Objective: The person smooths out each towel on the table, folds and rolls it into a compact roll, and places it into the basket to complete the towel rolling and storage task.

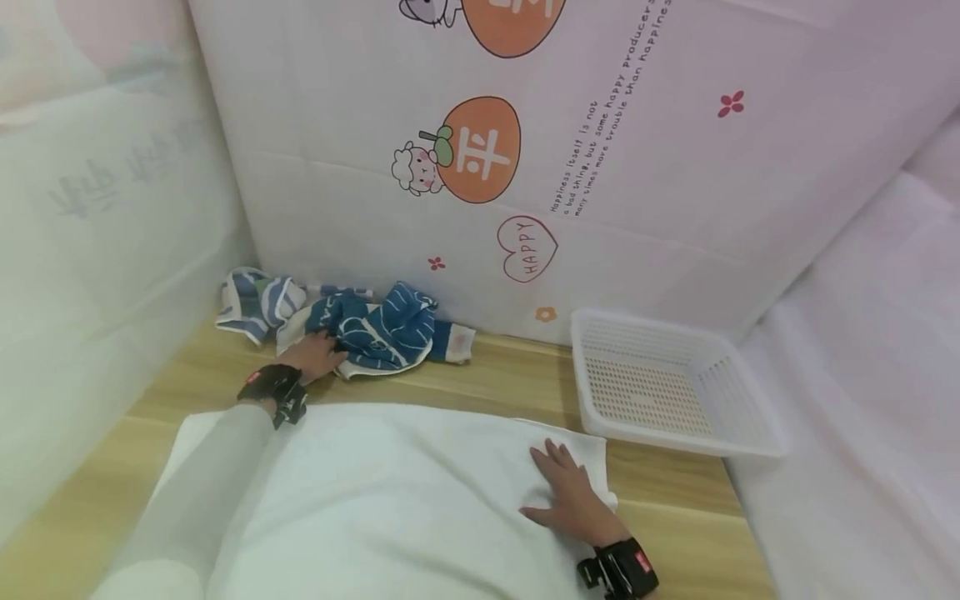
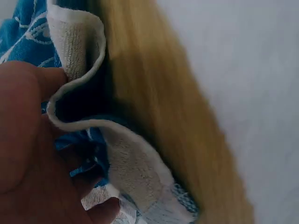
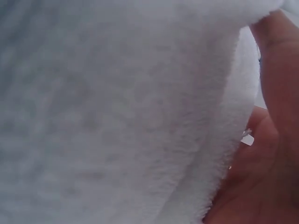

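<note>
A crumpled blue-and-white patterned towel (image 1: 390, 329) lies at the back left against the wall. My left hand (image 1: 311, 357) is at its near left side; in the left wrist view the thumb and curled fingers (image 2: 44, 154) grip a fold of the blue towel (image 2: 135, 168). A large white fleecy towel (image 1: 390, 492) is spread over the near part of the table. On its right side rests my right hand (image 1: 573, 500), fingers spread. White pile fills most of the right wrist view, beside the right palm (image 3: 261, 172).
Another blue, white and green cloth (image 1: 258, 302) sits left of the blue towel, in the corner. A white plastic basket (image 1: 675, 437) stands at the back right on the wooden table (image 1: 675, 483). Printed white sheets (image 1: 337, 167) wall the table at the back and both sides.
</note>
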`<act>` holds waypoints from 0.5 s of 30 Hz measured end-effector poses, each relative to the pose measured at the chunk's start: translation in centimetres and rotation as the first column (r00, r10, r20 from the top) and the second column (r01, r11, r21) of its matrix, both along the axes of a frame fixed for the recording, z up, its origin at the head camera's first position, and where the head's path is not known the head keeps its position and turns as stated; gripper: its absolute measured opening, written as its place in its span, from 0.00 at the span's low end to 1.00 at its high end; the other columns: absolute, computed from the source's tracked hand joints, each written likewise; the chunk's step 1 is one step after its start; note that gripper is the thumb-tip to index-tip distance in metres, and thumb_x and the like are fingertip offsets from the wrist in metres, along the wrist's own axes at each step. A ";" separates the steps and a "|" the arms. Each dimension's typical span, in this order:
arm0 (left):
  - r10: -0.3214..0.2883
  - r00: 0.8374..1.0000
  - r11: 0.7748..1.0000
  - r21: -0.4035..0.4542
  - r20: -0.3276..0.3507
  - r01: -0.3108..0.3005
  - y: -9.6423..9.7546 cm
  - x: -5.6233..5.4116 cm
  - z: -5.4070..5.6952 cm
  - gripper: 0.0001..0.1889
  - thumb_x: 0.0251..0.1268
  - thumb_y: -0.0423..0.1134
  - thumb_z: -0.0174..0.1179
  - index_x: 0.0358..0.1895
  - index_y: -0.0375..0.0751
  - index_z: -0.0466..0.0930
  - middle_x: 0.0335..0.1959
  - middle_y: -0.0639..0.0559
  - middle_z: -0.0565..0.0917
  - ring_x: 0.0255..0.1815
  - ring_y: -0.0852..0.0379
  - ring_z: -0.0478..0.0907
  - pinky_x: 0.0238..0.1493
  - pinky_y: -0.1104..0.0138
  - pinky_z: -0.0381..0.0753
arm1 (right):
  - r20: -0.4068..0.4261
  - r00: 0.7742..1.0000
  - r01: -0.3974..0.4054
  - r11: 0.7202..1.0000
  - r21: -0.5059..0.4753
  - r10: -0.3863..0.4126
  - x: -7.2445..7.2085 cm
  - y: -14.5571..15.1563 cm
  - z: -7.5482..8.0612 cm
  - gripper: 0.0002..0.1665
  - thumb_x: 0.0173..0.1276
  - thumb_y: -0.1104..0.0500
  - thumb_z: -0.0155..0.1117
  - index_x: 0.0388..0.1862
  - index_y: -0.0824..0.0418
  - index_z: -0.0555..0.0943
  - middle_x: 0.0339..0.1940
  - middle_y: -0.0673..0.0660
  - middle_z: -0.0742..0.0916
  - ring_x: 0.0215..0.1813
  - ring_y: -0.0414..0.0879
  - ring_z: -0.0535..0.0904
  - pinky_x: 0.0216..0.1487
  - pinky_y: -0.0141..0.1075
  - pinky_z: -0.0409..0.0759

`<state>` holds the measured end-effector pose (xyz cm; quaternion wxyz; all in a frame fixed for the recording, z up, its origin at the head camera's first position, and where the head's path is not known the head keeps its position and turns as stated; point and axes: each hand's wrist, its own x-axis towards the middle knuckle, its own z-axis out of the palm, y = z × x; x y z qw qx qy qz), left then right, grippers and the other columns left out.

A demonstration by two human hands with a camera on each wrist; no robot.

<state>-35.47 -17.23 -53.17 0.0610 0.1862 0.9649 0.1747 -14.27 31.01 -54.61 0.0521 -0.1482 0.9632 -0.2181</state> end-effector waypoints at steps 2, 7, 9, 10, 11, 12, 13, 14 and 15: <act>0.021 0.999 0.999 0.050 -0.033 -0.020 -0.7 0.5 0.6 0.28 0.80 0.49 0.48 0.63 0.23 0.74 0.62 0.22 0.75 0.62 0.24 0.73 0.61 0.37 0.74 | 0.013 1.000 -0.004 1.000 -0.006 0.004 0.0 0.0 0.3 0.57 0.55 0.41 0.80 0.76 0.66 0.67 0.78 0.74 0.64 0.78 0.75 0.54 0.64 0.82 0.53; 0.067 0.992 0.984 0.169 -0.104 -0.048 -2.8 4.0 2.4 0.15 0.69 0.38 0.60 0.50 0.29 0.82 0.44 0.34 0.86 0.46 0.35 0.82 0.49 0.42 0.81 | 0.134 0.991 -0.030 0.999 0.027 0.026 -0.6 0.2 1.7 0.55 0.59 0.38 0.76 0.75 0.68 0.67 0.78 0.75 0.63 0.79 0.73 0.55 0.71 0.73 0.56; 0.047 0.992 0.988 0.149 -0.113 -0.029 -4.0 5.6 2.4 0.09 0.65 0.35 0.64 0.43 0.32 0.84 0.38 0.40 0.86 0.40 0.41 0.82 0.46 0.46 0.82 | 0.155 0.988 -0.018 0.999 0.028 0.013 -1.3 0.4 2.5 0.49 0.62 0.39 0.74 0.71 0.69 0.71 0.75 0.74 0.69 0.77 0.71 0.61 0.73 0.67 0.61; 0.031 0.995 0.991 0.133 -0.095 -0.018 -4.9 6.4 2.3 0.07 0.63 0.35 0.65 0.41 0.34 0.85 0.35 0.43 0.86 0.38 0.44 0.82 0.44 0.47 0.83 | 0.146 0.989 -0.008 1.000 0.014 0.006 -1.7 0.3 2.8 0.44 0.64 0.41 0.73 0.68 0.69 0.74 0.72 0.73 0.73 0.74 0.70 0.66 0.72 0.64 0.65; 0.011 0.997 0.993 0.115 -0.074 -0.002 -5.6 7.2 2.1 0.07 0.62 0.35 0.67 0.39 0.36 0.85 0.34 0.45 0.86 0.37 0.46 0.82 0.44 0.48 0.83 | 0.128 0.992 0.010 1.000 -0.005 -0.009 -2.1 0.3 2.9 0.38 0.66 0.44 0.72 0.65 0.68 0.77 0.68 0.71 0.78 0.71 0.67 0.71 0.71 0.61 0.69; -0.010 0.999 0.994 0.108 -0.049 0.016 -6.3 8.0 1.9 0.07 0.62 0.36 0.68 0.39 0.37 0.85 0.34 0.46 0.87 0.37 0.46 0.82 0.45 0.48 0.83 | 0.104 0.994 0.027 0.999 -0.028 -0.024 -2.6 0.3 3.0 0.32 0.69 0.47 0.70 0.62 0.67 0.79 0.64 0.68 0.81 0.68 0.64 0.75 0.68 0.59 0.73; -0.019 1.000 0.995 0.102 -0.023 0.021 -6.8 8.6 1.7 0.08 0.61 0.37 0.69 0.40 0.38 0.85 0.36 0.47 0.87 0.39 0.46 0.83 0.47 0.48 0.83 | 0.069 0.997 0.041 0.997 -0.058 -0.037 -3.1 0.3 2.9 0.25 0.70 0.51 0.69 0.59 0.65 0.81 0.60 0.65 0.84 0.64 0.62 0.79 0.65 0.57 0.76; -0.025 1.000 0.994 0.106 0.012 0.024 -7.2 9.3 1.5 0.09 0.61 0.38 0.70 0.42 0.38 0.85 0.38 0.47 0.87 0.41 0.46 0.83 0.49 0.48 0.82 | 0.025 0.999 0.042 0.996 -0.082 -0.040 -3.6 0.4 2.7 0.20 0.71 0.55 0.68 0.57 0.65 0.83 0.56 0.63 0.86 0.60 0.60 0.81 0.62 0.55 0.79; -0.029 0.999 0.993 0.118 0.044 0.023 -7.6 9.8 1.4 0.11 0.61 0.38 0.70 0.44 0.37 0.85 0.40 0.46 0.87 0.43 0.44 0.83 0.51 0.47 0.82 | -0.017 0.999 0.037 0.994 -0.100 -0.039 -4.0 0.5 2.4 0.16 0.72 0.58 0.67 0.55 0.65 0.84 0.53 0.62 0.88 0.57 0.58 0.83 0.58 0.53 0.81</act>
